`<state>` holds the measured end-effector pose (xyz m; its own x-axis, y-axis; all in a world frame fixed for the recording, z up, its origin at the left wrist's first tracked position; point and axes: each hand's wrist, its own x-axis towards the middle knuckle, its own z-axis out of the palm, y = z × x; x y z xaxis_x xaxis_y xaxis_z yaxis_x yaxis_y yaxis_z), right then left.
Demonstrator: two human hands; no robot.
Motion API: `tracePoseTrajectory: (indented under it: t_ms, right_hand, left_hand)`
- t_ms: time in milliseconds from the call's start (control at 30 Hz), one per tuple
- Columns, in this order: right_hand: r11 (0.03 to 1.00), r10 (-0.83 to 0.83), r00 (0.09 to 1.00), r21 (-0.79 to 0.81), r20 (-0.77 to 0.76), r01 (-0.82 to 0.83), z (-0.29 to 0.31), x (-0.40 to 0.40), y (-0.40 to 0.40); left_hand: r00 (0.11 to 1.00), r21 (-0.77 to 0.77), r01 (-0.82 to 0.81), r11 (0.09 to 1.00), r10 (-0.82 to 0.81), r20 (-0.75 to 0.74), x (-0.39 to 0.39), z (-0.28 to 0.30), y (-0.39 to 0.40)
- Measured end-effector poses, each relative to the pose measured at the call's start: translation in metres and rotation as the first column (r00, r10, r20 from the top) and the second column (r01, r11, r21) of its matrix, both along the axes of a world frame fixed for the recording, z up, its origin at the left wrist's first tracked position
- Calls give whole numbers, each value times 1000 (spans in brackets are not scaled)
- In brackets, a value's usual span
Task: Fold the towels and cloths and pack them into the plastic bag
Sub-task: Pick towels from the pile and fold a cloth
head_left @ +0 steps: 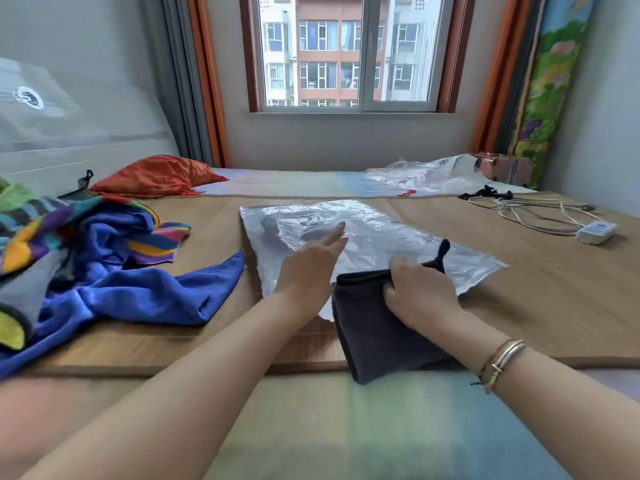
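Observation:
A clear plastic bag (374, 233) lies flat on the wooden mat in the middle. A folded dark grey cloth (374, 334) lies at the bag's near edge, partly on it. My right hand (419, 292) grips the cloth's far edge, fingers curled over it. My left hand (311, 268) lies over the bag with fingers straight, just left of the cloth. A blue cloth (138, 292) and a striped multicoloured towel (69, 230) lie crumpled in a heap at the left.
An orange cloth (156, 174) lies at the back left. A second crumpled plastic bag (426, 174) lies at the back right. White cables and a power strip (595, 232) lie at the right. The mat's front edge (207, 370) runs below my arms.

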<state>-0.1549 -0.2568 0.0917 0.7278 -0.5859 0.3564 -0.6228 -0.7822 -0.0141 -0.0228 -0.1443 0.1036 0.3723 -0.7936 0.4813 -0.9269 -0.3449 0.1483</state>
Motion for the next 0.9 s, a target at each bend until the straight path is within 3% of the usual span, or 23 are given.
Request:
tracePoseTrajectory:
  t_ms: [100,200,300,433,533,633,733,900]
  right_hand:
    - [988,64,998,-141,28,-60,13,21,18]
    - [997,60,998,-52,-30,-62,17,53,26]
    - [994,-92,975,36,-201,101,18,76,10]
    - [966,-260,960,-30,-101,258,20,86,-26]
    - [986,-167,975,-57,-147,160,3,83,-42]
    - [997,-52,973,40,-223,63,-14,81,-43]
    - [989,47,982,146,-184,-20,-30,84,-37]
    - [985,20,936,165,-351,41,-46,98,-56]
  left_hand:
    - [998,-166,54,985,-58,-24,5,7,16]
    - [999,-240,36,970,-33,14,9,13,31]
    - [999,-254,21,967,-11,43,10,18,40]
    - [996,-287,33,957,-9,85,16,14,50]
    - [996,-291,20,957,5,87,18,13,51]
    - [992,-288,22,957,14,124,17,14,46]
    - [989,-303,24,953,22,146,16,11,41]
    - [982,-366,35,930,37,187,17,5,41]
